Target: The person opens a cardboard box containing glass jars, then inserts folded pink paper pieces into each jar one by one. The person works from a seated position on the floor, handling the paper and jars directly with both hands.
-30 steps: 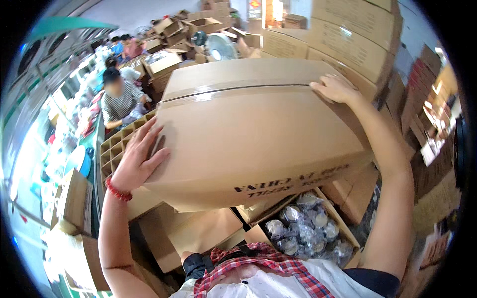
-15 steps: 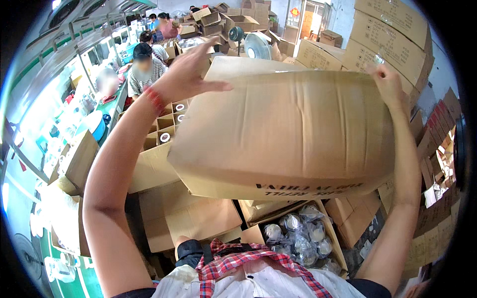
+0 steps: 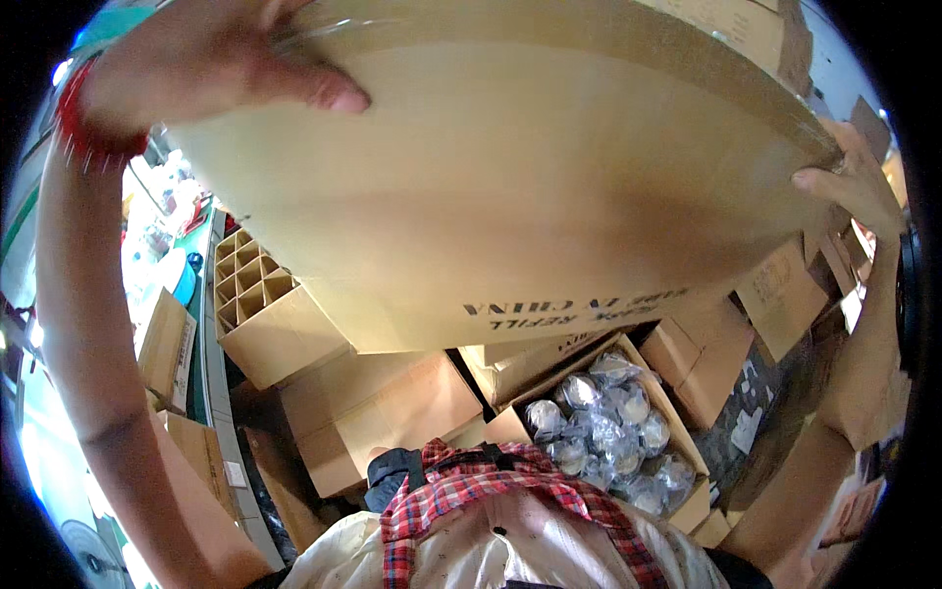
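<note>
A large brown cardboard box (image 3: 510,196) is raised in front of me, filling much of the view, with dark print along its lower side. At its upper left edge is my left hand (image 3: 221,69), thumb pressed on the near face and the other fingers hidden or cut off by the picture's rim. My right hand (image 3: 856,182) grips the right end of that box, its thumb on the near side. Below stands an open carton (image 3: 508,428) filled with several round items in clear plastic bags (image 3: 603,422).
A carton with cardboard dividers (image 3: 285,334) stands at the left, beside the green workbench (image 3: 201,240). Folded-out cardboard flaps (image 3: 383,422) lie near my legs. More cartons (image 3: 697,358) are at the right, with scraps of white paper (image 3: 746,427) on the dark floor.
The large box has come up and closer, covering the room behind it. My left hand, spread apart before, is now on its upper left edge. My right hand has moved outward to the right.
</note>
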Available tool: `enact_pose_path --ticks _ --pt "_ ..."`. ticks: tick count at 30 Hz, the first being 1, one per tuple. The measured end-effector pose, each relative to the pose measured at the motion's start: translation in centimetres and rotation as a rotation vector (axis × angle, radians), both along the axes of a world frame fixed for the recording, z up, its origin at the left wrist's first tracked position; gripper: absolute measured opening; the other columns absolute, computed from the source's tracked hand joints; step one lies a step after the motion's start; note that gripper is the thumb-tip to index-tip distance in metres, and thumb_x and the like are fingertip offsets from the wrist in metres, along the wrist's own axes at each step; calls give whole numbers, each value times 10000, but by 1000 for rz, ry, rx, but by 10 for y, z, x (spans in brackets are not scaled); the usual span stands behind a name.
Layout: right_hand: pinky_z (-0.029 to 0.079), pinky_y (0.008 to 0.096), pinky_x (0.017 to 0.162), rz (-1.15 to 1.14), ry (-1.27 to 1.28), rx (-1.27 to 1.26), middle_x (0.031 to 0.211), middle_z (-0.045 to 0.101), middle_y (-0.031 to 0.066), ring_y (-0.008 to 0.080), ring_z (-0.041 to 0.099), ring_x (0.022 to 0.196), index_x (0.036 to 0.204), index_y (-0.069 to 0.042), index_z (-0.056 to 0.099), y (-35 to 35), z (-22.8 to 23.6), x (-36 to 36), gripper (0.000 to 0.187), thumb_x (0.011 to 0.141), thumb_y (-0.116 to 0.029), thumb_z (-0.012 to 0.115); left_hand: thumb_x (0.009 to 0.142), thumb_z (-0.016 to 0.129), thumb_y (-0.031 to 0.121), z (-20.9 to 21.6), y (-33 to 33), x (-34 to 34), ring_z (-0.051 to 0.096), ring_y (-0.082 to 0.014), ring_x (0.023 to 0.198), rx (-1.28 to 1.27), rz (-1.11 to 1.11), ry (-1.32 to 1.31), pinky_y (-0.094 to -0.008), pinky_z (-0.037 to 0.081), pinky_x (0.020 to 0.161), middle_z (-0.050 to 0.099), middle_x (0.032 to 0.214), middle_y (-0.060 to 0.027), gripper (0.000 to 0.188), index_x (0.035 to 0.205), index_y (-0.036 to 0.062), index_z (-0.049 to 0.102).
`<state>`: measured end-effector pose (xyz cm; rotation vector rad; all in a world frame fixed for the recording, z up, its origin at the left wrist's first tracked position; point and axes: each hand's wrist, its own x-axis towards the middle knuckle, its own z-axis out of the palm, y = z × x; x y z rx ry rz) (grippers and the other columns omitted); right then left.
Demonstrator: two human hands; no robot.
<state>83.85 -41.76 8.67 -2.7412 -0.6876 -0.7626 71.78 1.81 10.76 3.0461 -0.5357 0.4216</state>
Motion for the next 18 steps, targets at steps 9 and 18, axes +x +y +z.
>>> enact_pose_path --ticks 9,18 --pt "431 342 769 284 -432 -112 1028 654 88 254 625 905 1032 -86 624 -41 -175 -94 325 726 -19 537 854 585 256 -111 -65 -137 467 -331 1209 151 -263 109 -413 406 967 458 1317 -196 478 1263 38 468" --pt "380 465 940 150 -8 -108 1115 597 172 342 562 1073 1061 -16 580 -2 -342 -83 408 697 -188 645 884 467 302 -303 -29 -78 238 -241 1358 358 -281 96 -476 243 1063 312 1447 -37 387 1230 141 530"
